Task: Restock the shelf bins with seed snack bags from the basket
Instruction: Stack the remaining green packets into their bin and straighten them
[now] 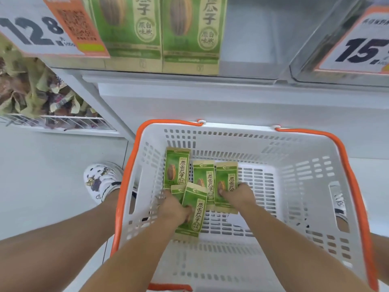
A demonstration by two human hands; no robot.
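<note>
A white basket (pixel 294 186) with orange handles stands on the floor below me. Several green seed snack bags lie in its left half. My left hand (pixel 174 209) grips one tilted seed bag (pixel 194 213) near the basket's front. My right hand (pixel 237 196) holds another seed bag (pixel 225 182) by its right edge, thumb on its face. One more bag (pixel 175 168) leans against the basket's left wall. Above, a clear shelf bin (pixel 252 39) holds two upright green bags (pixel 189 32) at its left side.
A price sign reading 12.8 (pixel 42 28) hangs at the upper left, and another (pixel 362 45) at the upper right. A wire rack (pixel 59 123) with mixed snack packs sits to the left. My white shoe (pixel 101 180) stands beside the basket.
</note>
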